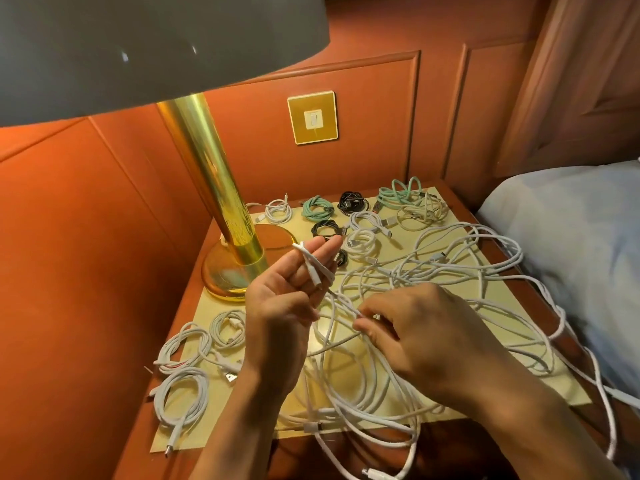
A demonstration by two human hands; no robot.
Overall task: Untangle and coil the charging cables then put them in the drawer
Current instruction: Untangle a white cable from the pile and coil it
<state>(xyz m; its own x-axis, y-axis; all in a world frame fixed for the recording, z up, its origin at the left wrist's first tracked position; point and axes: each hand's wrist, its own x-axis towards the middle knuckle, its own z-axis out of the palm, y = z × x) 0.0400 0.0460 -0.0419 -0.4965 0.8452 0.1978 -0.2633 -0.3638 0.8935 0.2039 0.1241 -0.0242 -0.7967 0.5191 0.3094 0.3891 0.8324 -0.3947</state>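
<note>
A big tangle of white charging cables (450, 271) sprawls over the nightstand top (519, 306) and spills off its front and right edges. My left hand (287, 299) is raised palm up, fingers nearly straight, with a white cable end (313, 268) looped across them. My right hand (415, 334) is lower, palm down, pinching a white strand of the tangle between thumb and fingertips. Coiled cables lie at the back: white (278, 209), mint green (317, 207) and black (353, 202). More white coils (183, 382) sit at the front left. No drawer is in view.
A brass lamp (221, 202) with a wide grey shade (138, 39) stands on the left of the nightstand. A gold wall switch (312, 117) is on the orange panelled wall. A bed with a pale blue pillow (571, 237) borders the right side.
</note>
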